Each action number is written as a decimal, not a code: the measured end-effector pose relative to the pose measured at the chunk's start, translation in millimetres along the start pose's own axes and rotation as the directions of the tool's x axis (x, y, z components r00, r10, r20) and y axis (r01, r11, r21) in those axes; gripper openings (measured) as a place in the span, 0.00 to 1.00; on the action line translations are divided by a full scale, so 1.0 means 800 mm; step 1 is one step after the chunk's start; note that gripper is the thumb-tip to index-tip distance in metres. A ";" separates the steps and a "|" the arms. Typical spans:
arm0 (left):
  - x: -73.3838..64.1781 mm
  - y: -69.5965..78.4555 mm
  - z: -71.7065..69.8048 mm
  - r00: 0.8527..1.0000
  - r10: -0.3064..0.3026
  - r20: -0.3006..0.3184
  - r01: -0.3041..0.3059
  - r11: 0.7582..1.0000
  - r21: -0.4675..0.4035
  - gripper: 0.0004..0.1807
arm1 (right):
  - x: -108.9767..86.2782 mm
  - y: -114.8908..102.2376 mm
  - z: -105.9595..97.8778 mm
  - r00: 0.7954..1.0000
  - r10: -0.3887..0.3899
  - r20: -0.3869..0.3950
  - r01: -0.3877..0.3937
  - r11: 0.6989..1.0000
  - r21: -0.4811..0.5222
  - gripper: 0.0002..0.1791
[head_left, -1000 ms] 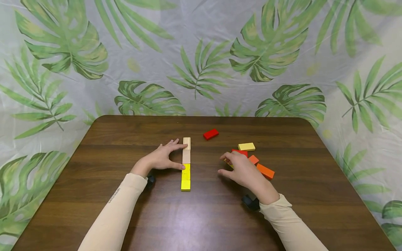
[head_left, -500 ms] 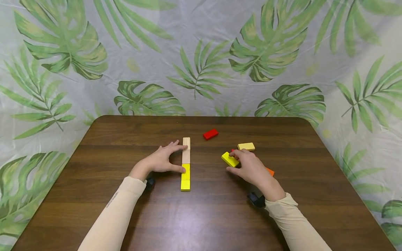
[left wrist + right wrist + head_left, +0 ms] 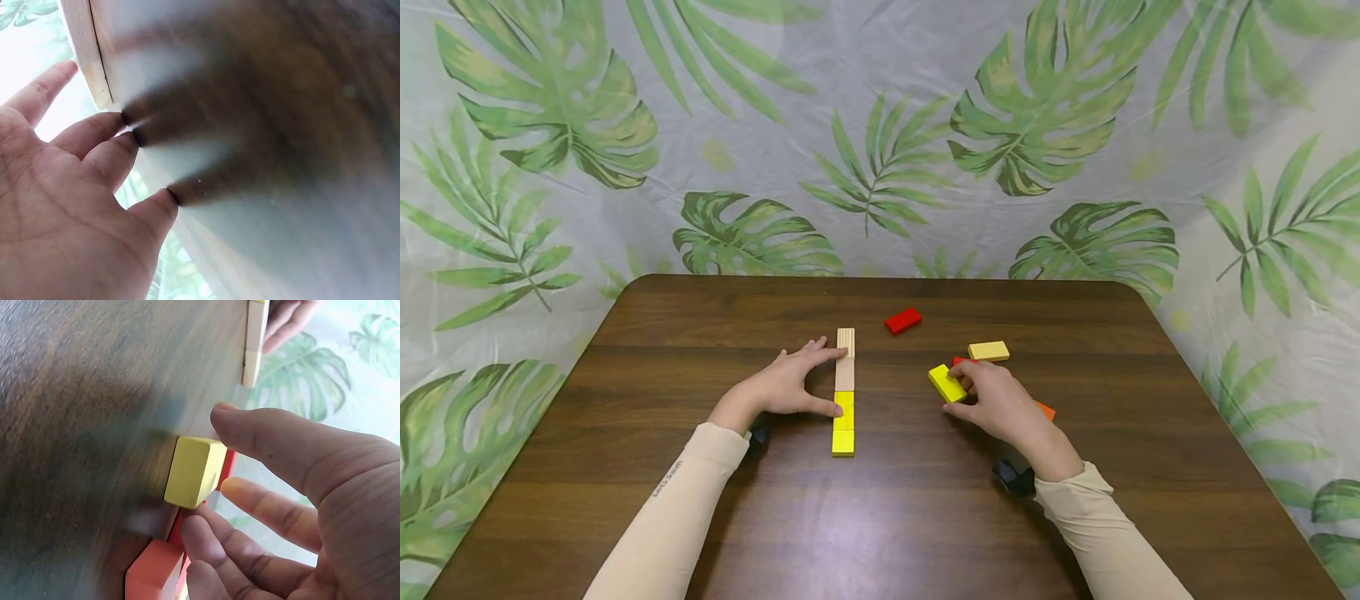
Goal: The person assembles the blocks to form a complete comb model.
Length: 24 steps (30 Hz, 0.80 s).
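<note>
A straight row of wooden blocks lies left of centre: a striped plain block [image 3: 846, 337], a smooth plain block [image 3: 845, 377], a yellow block [image 3: 847, 402] and a nearer yellow block [image 3: 843, 443]. My left hand [image 3: 784, 383] rests along its left side with fingers spread, a fingertip at the plain blocks and the thumb at the yellow. On the right, my right hand [image 3: 1003, 402] touches a loose yellow block [image 3: 945, 382] with its fingers. In the right wrist view the thumb stands apart from that yellow block [image 3: 190, 472]. A red block [image 3: 967, 361] is mostly hidden behind the right hand.
An orange block [image 3: 1045, 410] shows partly past the right hand. Behind it lies a pale yellow block [image 3: 988, 351]. Another red block [image 3: 903, 321] sits alone towards the back of the brown table [image 3: 880, 517]. A leaf-print cloth [image 3: 880, 150] hangs behind the table.
My right hand has shifted right and slightly towards me, uncovering the loose yellow block, which has since turned a little. The left hand stays by the row, its thumb slightly lower.
</note>
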State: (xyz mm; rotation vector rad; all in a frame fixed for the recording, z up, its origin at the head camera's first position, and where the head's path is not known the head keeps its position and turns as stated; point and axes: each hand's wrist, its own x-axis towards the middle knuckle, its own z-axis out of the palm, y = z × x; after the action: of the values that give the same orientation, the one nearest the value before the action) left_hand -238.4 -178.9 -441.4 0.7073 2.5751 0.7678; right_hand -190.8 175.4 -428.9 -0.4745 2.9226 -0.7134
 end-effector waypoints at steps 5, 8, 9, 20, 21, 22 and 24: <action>0.000 0.000 0.000 1.000 0.000 0.003 0.000 1.000 0.004 0.55 | 0.001 -0.002 0.001 1.000 -0.002 0.014 0.002 1.000 -0.002 0.28; 0.001 0.000 0.000 1.000 0.002 0.004 -0.002 1.000 0.004 0.55 | 0.002 -0.002 0.001 1.000 0.005 0.020 -0.004 1.000 -0.002 0.29; 0.001 0.000 -0.001 1.000 0.001 0.004 -0.001 1.000 0.003 0.55 | 0.003 -0.002 0.001 1.000 0.006 0.024 -0.006 1.000 -0.002 0.30; 0.002 -0.002 0.001 1.000 -0.006 0.007 0.006 1.000 -0.005 0.56 | 0.012 0.000 0.005 0.999 0.009 0.050 -0.010 1.000 0.018 0.37; 0.003 -0.002 0.001 1.000 -0.006 0.007 0.006 1.000 -0.006 0.56 | 0.013 0.001 0.005 0.999 0.006 0.050 -0.007 1.000 0.021 0.38; 0.003 -0.002 0.001 1.000 -0.007 0.006 0.007 1.000 -0.006 0.56 | 0.014 0.001 0.005 0.999 0.008 0.050 -0.010 1.000 0.025 0.38; 0.003 -0.002 0.001 1.000 -0.006 0.007 0.006 1.000 -0.006 0.55 | 0.016 0.002 0.004 0.998 0.006 0.055 -0.008 1.000 0.030 0.39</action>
State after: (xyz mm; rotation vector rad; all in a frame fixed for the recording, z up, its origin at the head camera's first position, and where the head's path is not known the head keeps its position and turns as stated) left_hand -240.6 -178.7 -443.3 0.6991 2.5669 0.7699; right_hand -202.7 171.0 -432.7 -0.4727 2.8568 -0.7307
